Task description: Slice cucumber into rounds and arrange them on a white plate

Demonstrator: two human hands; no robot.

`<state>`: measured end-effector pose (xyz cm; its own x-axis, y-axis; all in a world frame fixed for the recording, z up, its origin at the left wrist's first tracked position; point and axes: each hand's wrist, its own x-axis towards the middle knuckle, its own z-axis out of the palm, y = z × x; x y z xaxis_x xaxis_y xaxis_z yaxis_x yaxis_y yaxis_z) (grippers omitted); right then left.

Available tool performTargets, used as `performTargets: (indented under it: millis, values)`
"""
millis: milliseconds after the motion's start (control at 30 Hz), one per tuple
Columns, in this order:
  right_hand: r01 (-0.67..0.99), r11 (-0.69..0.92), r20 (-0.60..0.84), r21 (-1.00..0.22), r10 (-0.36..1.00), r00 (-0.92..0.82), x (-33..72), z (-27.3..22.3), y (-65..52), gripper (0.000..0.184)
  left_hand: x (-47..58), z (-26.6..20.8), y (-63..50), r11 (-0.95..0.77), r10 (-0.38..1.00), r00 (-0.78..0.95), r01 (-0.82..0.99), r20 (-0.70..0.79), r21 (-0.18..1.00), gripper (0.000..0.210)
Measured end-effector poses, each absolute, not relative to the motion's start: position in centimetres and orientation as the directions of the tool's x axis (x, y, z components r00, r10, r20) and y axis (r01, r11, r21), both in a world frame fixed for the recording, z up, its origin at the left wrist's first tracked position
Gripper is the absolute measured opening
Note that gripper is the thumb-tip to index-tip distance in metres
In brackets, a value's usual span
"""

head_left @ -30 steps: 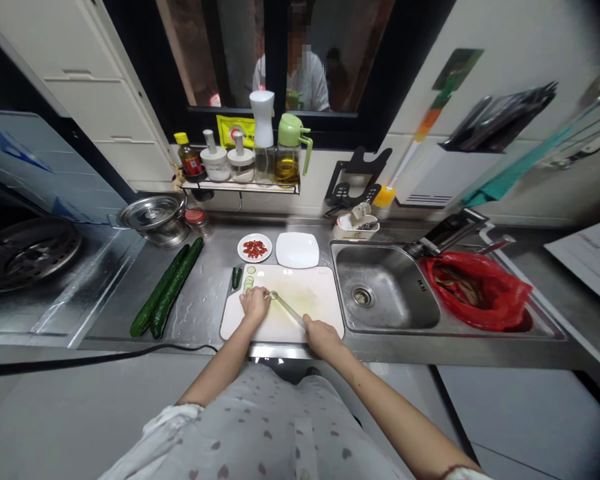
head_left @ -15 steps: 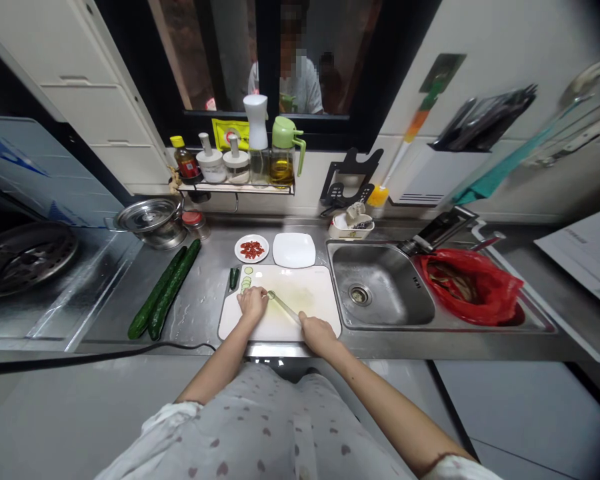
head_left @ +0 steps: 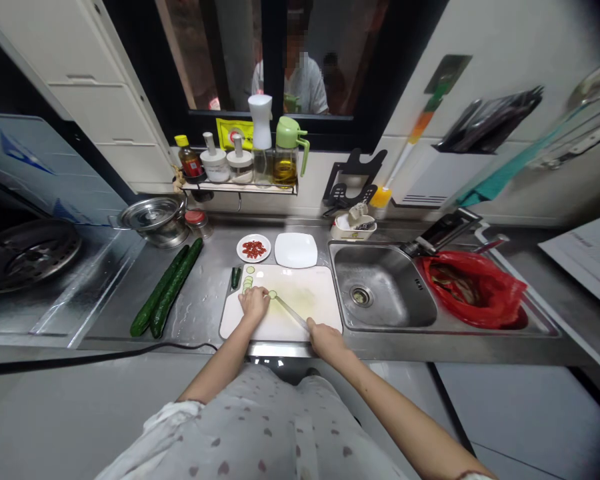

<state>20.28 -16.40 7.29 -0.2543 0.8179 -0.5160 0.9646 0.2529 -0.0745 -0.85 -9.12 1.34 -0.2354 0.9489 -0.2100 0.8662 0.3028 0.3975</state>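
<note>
My left hand (head_left: 255,303) is palm down over the left half of a white cutting board (head_left: 280,331). Its fingertips are closed on the edge of a round cucumber slice (head_left: 273,295); the undersides of the fingers are hidden. My right hand (head_left: 326,340) grips the handle of a knife (head_left: 294,313), whose blade slants across the board with its tip at that slice. Beyond my left hand several cucumber slices (head_left: 249,282) lie overlapped. Two short dark green cucumber pieces (head_left: 236,277) rest at the board's back left corner.
Two whole cucumbers (head_left: 177,287) lie on the counter to the left, near a lidded steel pot (head_left: 156,223). Behind the board stand a plate of chopped red pieces (head_left: 253,239) and a white plate (head_left: 296,250). A sink (head_left: 385,317) and a red bag (head_left: 500,293) are at the right.
My right hand has drawn the knife a little to the right and toward me. The slice at its tip shows more of its round face. My left hand stays nearly in place.
</note>
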Motion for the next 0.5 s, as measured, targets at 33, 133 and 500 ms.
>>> performTargets:
  millis: [33, 133, 500]
  values:
    - [0.965, 0.25, -0.52, -0.076, 0.816, -0.252, 20.3, 7.3, -16.4, 0.035, -0.8, 1.4, -9.1, 0.302, 0.949, -0.235, 0.866, -0.209, 0.399, 0.02]
    - [0.967, 0.242, -0.531, -0.08, 0.811, -0.247, 20.1, 7.2, -16.4, 0.034, -0.8, 1.3, -9.1, 0.303, 0.949, -0.234, 0.866, -0.213, 0.397, 0.019]
    - [0.96, 0.262, -0.501, -0.101, 0.82, -0.277, 18.9, 7.5, -15.3, 0.038, -0.8, 1.2, -9.0, 0.296, 0.95, -0.227, 0.873, -0.214, 0.388, 0.019]
